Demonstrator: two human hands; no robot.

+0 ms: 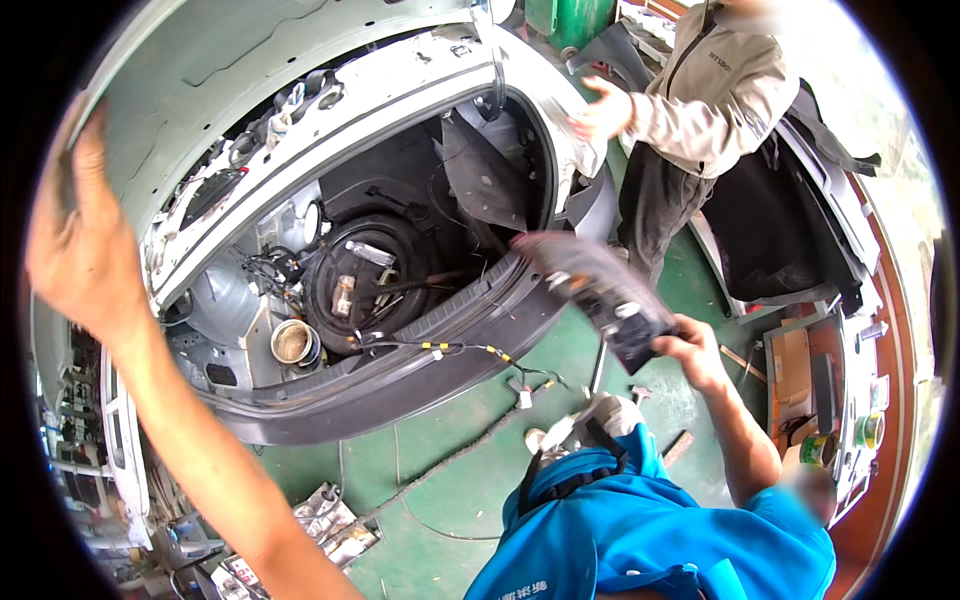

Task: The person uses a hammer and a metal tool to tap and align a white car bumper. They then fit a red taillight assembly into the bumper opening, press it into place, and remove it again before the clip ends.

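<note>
My left hand [85, 235] is raised at the far left, gripping the edge of the car's lifted trunk lid [200, 110]. In my right hand [695, 350] is a tail light [620, 310], held by its lower end, with its dark back showing and a reddish edge. It is smeared by motion and sits just outside the rear bumper [400, 400]. Before me lies the open trunk, with a spare tire [325, 265] in its floor and a round tub [292, 342] beside it. A wiring harness [450, 347] with yellow tape hangs over the trunk sill.
A person in a beige jacket [700, 110] stands at the far right corner of the car, one hand open near the fender. A removed bumper [790, 220] and a shelf [800, 370] are at the right. Cables, a hammer [641, 393] and metal parts [335, 525] lie on the green floor.
</note>
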